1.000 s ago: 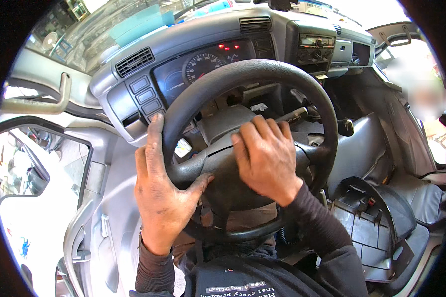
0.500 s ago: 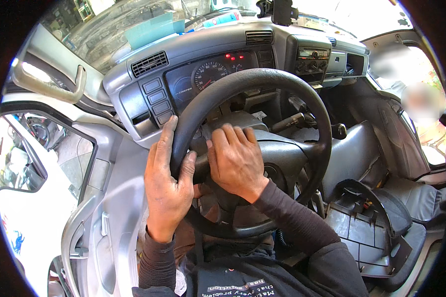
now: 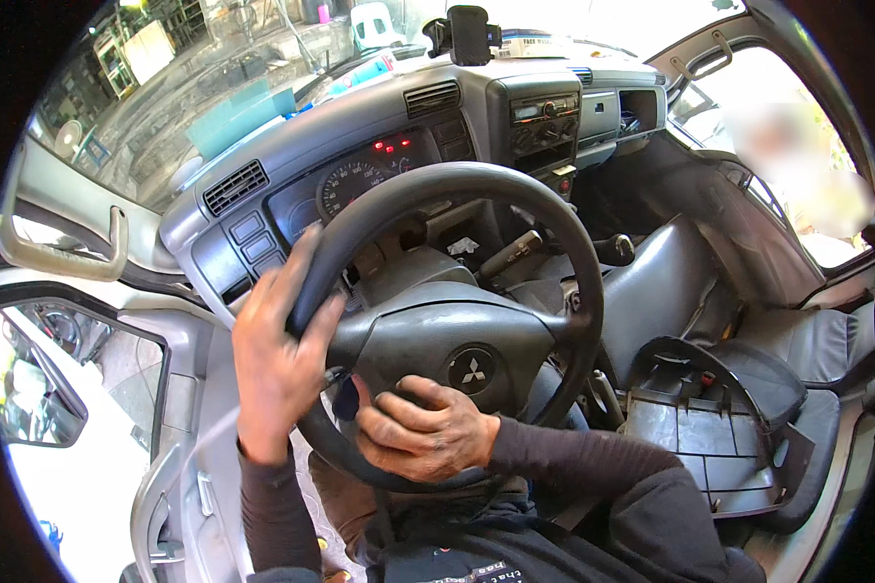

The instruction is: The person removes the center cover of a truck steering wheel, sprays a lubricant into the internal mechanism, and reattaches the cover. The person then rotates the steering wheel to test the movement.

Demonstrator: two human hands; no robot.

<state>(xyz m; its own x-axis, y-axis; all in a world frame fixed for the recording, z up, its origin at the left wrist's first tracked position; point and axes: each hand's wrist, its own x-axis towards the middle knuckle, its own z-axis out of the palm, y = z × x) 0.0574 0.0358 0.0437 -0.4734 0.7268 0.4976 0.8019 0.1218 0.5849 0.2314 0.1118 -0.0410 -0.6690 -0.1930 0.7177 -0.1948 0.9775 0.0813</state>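
We sit before a wide grey dashboard (image 3: 365, 115), its instrument cluster (image 3: 345, 175) showing small red lights. The black steering wheel (image 3: 452, 311) stands directly in front of us, between the dashboard and our lap. To our right, a dark plastic panel (image 3: 671, 418) lies by the grey seats (image 3: 797, 350). Our left hand (image 3: 280, 358) is spread open at the wheel's left rim, fingers outside, thumb inside, slightly blurred. Our right hand (image 3: 423, 432) hangs before the wheel's lower left part, fingers curled; we cannot tell whether it grips the small dark blue item (image 3: 346, 399) beside its fingers.
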